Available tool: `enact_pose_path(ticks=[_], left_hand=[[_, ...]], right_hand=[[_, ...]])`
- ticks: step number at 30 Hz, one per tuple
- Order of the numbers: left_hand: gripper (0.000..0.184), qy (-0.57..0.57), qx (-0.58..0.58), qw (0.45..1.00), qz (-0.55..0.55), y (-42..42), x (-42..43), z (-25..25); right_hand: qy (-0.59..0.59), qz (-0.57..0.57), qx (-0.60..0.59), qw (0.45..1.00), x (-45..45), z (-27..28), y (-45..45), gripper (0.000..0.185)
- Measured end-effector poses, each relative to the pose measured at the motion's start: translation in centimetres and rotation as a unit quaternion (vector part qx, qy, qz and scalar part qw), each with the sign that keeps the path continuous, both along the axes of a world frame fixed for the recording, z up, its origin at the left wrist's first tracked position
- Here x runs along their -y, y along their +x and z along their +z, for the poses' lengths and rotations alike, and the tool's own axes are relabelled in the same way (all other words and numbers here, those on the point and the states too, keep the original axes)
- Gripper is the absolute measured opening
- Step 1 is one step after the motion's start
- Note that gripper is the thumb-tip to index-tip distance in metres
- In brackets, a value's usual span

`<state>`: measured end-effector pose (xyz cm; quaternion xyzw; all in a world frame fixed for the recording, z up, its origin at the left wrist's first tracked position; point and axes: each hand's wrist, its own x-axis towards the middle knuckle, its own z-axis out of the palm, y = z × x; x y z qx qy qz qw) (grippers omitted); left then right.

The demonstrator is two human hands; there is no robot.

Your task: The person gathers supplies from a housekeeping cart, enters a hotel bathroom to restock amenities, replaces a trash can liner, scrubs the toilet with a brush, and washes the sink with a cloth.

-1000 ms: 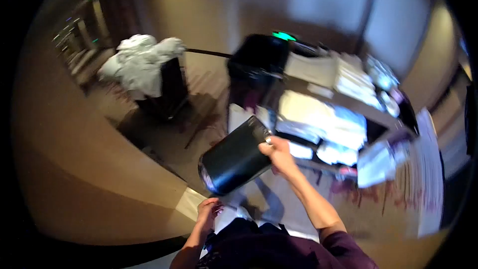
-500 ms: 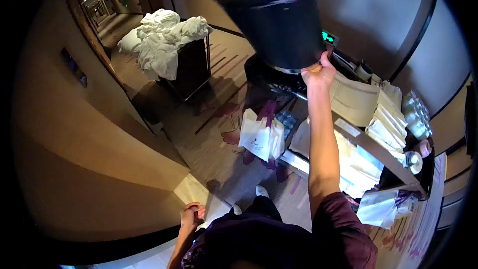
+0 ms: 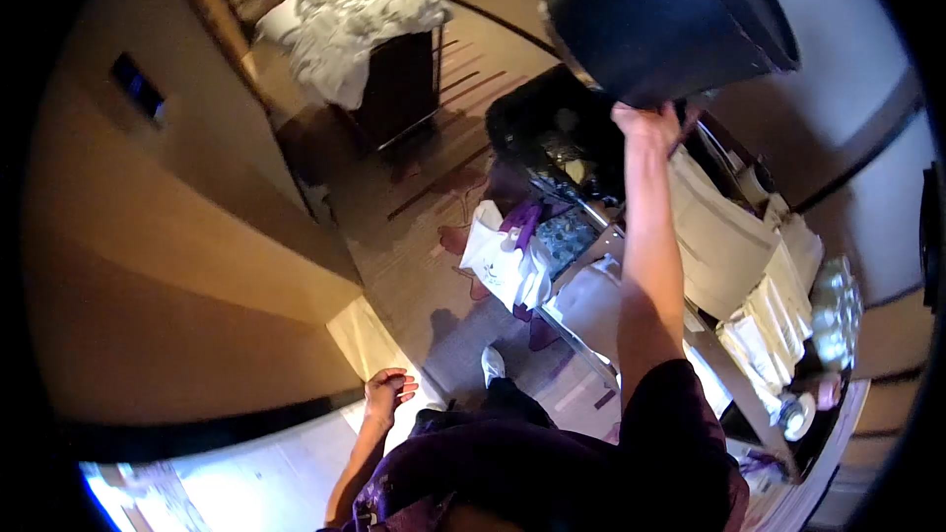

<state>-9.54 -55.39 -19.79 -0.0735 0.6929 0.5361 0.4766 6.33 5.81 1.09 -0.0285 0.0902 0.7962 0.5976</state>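
Observation:
My right hand (image 3: pixel 647 124), its arm stretched out, is closed on the base of a black waste bin (image 3: pixel 660 20). The bin is held up and tipped, its rim toward the right. Below and left of it, a black bin liner (image 3: pixel 557 138) hangs open at the end of a housekeeping cart (image 3: pixel 734 365), with some rubbish inside. My left hand (image 3: pixel 387 396) is low beside my body, near the doorway edge, its fingers loosely bent and apart with nothing in them.
A dark laundry cart (image 3: pixel 399 89) heaped with white linen (image 3: pixel 350 30) stands along the corridor. White bags (image 3: pixel 503 261) hang from the housekeeping cart. Folded towels (image 3: pixel 769 320), paper rolls and wrapped bottles (image 3: pixel 836 315) lie on it. A door (image 3: pixel 197 197) is at left.
The waste bin has swung right and turned over from near upright to tipped, still in my right hand. More of the black liner shows. My left hand has moved slightly up.

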Motion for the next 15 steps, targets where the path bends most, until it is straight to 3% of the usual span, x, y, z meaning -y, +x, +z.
enact_pose_path(ticks=[2,4,8,10,12,13,14,15], left_hand=[[0.02,0.0,0.006,1.0,0.019,1.2,0.9,-0.3],[0.02,0.004,0.011,0.999,0.05,1.8,2.6,-1.5],[0.019,0.009,-0.007,0.996,0.092,3.2,5.1,-1.7],[0.019,0.028,-0.017,0.992,0.123,4.3,7.1,-1.4],[0.019,0.039,-0.023,0.986,0.159,5.9,9.6,-1.4],[0.019,0.044,-0.033,0.982,0.181,6.9,11.4,-1.4],[0.019,0.057,-0.03,0.976,0.207,8.1,13.4,-2.1],[0.018,0.054,-0.033,0.97,0.234,9.5,16.0,-1.9]], right_hand=[[0.015,-0.044,0.056,0.997,3.5,2.7,0.0,0.042],[0.017,-0.013,0.139,0.99,3.4,1.8,0.6,0.04],[0.156,0.223,0.013,0.962,3.8,-1.2,2.8,0.037],[0.151,0.196,0.169,0.954,8.7,1.2,1.5,0.031],[0.19,0.181,0.308,0.914,16.2,4.1,-0.5,0.03],[0.23,0.231,0.334,0.884,19.8,5.3,-1.4,0.024],[0.273,0.283,0.355,0.848,23.0,5.6,-2.3,0.02],[0.381,0.253,0.436,0.775,26.0,4.5,-3.6,0.018]])
